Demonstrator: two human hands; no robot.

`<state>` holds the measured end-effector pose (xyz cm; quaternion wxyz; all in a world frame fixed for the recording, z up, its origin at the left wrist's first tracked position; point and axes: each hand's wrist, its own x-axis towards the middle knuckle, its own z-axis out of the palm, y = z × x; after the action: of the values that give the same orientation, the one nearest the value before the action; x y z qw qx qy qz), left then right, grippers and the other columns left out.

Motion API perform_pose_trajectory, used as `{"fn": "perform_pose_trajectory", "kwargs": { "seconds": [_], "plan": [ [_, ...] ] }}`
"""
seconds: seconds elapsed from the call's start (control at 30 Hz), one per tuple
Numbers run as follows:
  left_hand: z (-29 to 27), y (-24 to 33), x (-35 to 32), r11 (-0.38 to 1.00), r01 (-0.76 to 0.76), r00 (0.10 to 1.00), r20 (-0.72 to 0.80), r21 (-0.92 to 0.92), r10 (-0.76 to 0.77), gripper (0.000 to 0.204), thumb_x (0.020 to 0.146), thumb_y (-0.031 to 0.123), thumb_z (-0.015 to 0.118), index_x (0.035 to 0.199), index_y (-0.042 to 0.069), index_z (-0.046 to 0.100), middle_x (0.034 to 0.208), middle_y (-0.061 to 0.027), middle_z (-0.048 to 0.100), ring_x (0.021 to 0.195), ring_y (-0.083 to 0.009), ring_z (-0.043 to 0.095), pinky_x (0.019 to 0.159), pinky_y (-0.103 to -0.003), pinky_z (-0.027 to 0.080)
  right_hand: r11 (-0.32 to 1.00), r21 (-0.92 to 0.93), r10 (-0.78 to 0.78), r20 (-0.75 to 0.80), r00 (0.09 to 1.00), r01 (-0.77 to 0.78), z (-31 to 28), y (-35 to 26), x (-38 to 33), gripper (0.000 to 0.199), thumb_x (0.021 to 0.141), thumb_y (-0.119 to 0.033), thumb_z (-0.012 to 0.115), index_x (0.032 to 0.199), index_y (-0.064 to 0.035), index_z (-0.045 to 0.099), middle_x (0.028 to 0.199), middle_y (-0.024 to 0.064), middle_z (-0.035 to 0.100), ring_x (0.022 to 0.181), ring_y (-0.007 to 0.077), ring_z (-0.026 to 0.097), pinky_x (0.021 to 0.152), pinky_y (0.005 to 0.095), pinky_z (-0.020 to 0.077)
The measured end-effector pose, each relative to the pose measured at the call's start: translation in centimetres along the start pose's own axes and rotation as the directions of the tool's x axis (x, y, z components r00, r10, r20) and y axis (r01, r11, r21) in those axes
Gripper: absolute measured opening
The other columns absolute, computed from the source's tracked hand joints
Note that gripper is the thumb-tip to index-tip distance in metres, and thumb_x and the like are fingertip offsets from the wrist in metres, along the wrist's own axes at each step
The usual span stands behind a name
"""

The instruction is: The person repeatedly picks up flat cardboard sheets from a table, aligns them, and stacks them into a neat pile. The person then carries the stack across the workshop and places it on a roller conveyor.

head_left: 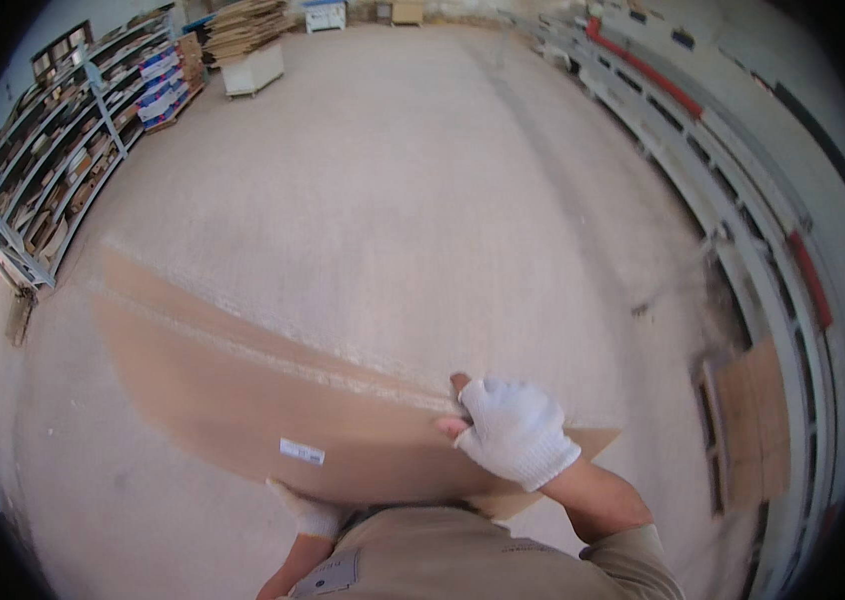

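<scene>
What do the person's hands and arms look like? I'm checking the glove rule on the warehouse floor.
The right hand wears a white knitted glove with cut-off fingertips and a ribbed cuff at the wrist. The left hand wears a white knitted glove too, mostly hidden. The forearms are bare below short beige sleeves of a shirt.

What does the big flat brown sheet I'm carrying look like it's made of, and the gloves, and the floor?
The brown sheet looks like cardboard: matte tan, thin, flat, with a small white label. The gloves on the right hand and the left hand seem to be white knitted fabric, probably cotton, fingertips bare on the right. The floor looks like bare concrete, pale, dusty and dull.
</scene>
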<state>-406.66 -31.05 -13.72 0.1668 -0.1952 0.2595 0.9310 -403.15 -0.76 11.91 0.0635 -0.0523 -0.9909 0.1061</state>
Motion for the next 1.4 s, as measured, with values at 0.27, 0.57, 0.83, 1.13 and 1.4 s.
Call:
{"fn": "perform_pose_trajectory", "kwargs": {
  "seconds": [0.27, 0.57, 0.83, 1.13, 1.4],
  "plan": [
    [9.9, -3.3, 25.2, 0.998, -0.02, 1.0, -0.009, -0.065, 0.019, 0.101, 0.096, 0.093, 0.028, 0.164, 0.02, 0.041, 0.168, -0.0077, 0.039, 0.151, -0.034, 0.037, 0.126, -0.054, 0.03, 0.999, -0.034, 0.022, 0.156, 0.987, -0.017, 2.0, 10.2, 26.4, 0.052, 0.096, -0.054, 0.07, 0.126, -0.0106, 0.069, 0.089, 0.0133, 0.072, 0.079, 0.0363, 0.073, 0.065, 0.0507, 0.0571],
    [29.7, -4.3, 51.9, 1.0, -0.01, 0.988, 0.154, 0.009, 0.009, 0.099, 0.096, 0.091, 0.033, 0.165, 0.021, 0.039, 0.167, -0.0073, 0.04, 0.15, -0.0356, 0.04, 0.125, -0.054, 0.034, 0.992, -0.066, 0.115, 0.051, 0.992, -0.111, 1.0, 26.4, 52.0, 0.057, 0.097, -0.055, 0.068, 0.133, -0.0107, 0.067, 0.087, 0.0144, 0.072, 0.076, 0.0376, 0.071, 0.063, 0.0515, 0.0551],
    [40.3, -7.6, 74.6, 0.995, -0.101, 0.986, 0.13, -0.018, 0.103, 0.098, 0.1, 0.087, 0.027, 0.169, 0.017, 0.031, 0.171, -0.0064, 0.034, 0.154, -0.0321, 0.033, 0.127, -0.049, 0.031, 1.0, 0.025, -0.005, 0.003, 1.0, 0.005, 1.3, 37.9, 77.4, 0.061, 0.096, -0.058, 0.068, 0.131, -0.0083, 0.069, 0.082, 0.0099, 0.067, 0.069, 0.0319, 0.069, 0.058, 0.048, 0.0534],
    [57.2, -9.9, 102.5, 0.993, -0.039, 0.994, 0.093, -0.109, 0.049, 0.1, 0.1, 0.088, 0.015, 0.171, 0.019, 0.027, 0.173, -0.0077, 0.031, 0.154, -0.0343, 0.032, 0.126, -0.051, 0.031, 0.999, -0.043, -0.017, 0.05, 0.999, 0.019, 4.8, 49.6, 107.1, 0.061, 0.096, -0.058, 0.068, 0.132, -0.0095, 0.069, 0.084, 0.0131, 0.068, 0.073, 0.0346, 0.07, 0.061, 0.0491, 0.0549],
    [74.9, -9.2, 125.8, 0.999, -0.028, 0.986, 0.165, 0.025, 0.024, 0.095, 0.102, 0.085, 0.025, 0.168, 0.017, 0.033, 0.169, -0.0062, 0.037, 0.151, -0.0306, 0.037, 0.126, -0.048, 0.032, 0.995, -0.063, 0.087, 0.073, 0.994, -0.083, 3.6, 62.5, 129.9, 0.061, 0.095, -0.058, 0.069, 0.131, -0.0089, 0.069, 0.085, 0.0139, 0.069, 0.073, 0.0364, 0.07, 0.063, 0.0488, 0.0559]
  ]
}}
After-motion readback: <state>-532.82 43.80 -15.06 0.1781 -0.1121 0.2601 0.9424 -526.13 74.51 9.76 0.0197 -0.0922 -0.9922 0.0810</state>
